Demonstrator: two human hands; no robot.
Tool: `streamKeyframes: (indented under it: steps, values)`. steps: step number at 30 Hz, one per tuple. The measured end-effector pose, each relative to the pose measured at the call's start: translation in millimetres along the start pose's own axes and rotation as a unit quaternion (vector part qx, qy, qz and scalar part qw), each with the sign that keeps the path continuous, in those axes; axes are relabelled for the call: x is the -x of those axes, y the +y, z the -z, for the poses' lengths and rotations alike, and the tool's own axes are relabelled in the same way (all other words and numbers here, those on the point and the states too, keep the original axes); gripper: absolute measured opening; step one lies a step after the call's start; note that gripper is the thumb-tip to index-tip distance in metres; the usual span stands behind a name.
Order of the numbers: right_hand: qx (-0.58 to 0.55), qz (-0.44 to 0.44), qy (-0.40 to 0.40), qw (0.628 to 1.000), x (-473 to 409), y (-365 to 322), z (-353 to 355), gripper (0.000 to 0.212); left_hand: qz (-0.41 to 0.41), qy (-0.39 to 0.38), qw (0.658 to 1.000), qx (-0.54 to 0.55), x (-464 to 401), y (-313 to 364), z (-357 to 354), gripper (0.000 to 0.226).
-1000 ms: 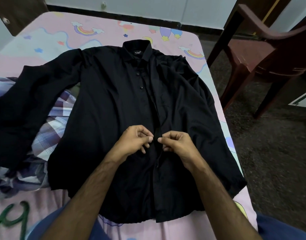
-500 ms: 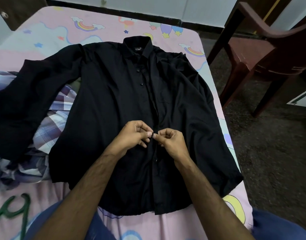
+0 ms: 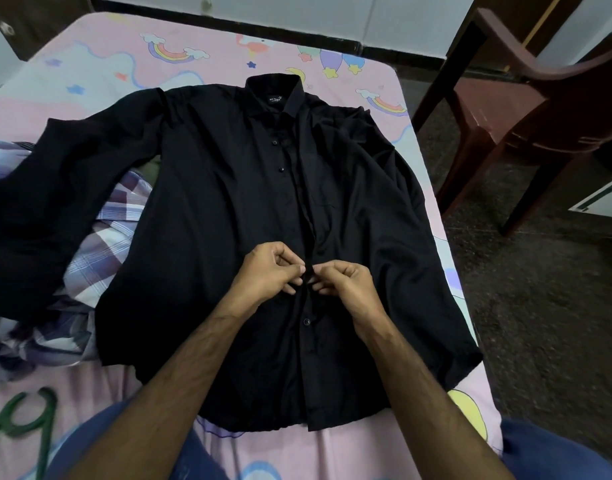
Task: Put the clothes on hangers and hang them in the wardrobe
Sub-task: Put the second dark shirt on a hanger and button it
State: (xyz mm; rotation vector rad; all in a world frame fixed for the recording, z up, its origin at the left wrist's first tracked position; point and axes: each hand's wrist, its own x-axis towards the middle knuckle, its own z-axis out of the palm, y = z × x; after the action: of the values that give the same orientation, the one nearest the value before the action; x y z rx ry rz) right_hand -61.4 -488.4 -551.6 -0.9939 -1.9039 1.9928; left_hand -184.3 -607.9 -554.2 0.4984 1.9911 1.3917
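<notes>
Both hands' grip on the black shirt (image 3: 228,209) placket — flat, spread.

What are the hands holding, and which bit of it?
Both the left hand and right hand pinch the black shirt at its front button strip, midway down.

A bed with a pink cartoon-print sheet (image 3: 89,64) fills the room — white wall (image 3: 332,12) behind, dark-brown plastic armchair (image 3: 526,109) on dark speckled floor (image 3: 540,306).
</notes>
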Motion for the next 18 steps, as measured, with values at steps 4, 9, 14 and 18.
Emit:
streamKeyframes:
  steps: [4, 9, 14, 18]
  values:
    - [0.020, -0.006, 0.003, 1.000, -3.8, 0.9, -2.5, 0.012, 0.000, -0.007, 1.000, 0.003, 1.9, 3.3, 1.1, 0.003]
    - [0.037, 0.012, 0.020, 0.999, -4.4, 4.5, -5.4, 0.016, -0.007, -0.007, 1.000, -0.024, 4.7, 7.1, 0.3, 0.014]
    - [0.054, 0.014, 0.012, 0.998, -7.6, 7.7, -3.7, 0.018, -0.009, 0.018, 0.998, -0.059, 2.1, 2.4, -0.9, 0.009]
    - [0.055, 0.022, -0.003, 0.998, -7.0, 8.2, -2.8, 0.017, -0.009, -0.003, 1.000, 0.002, -0.1, -1.2, 2.9, 0.015]
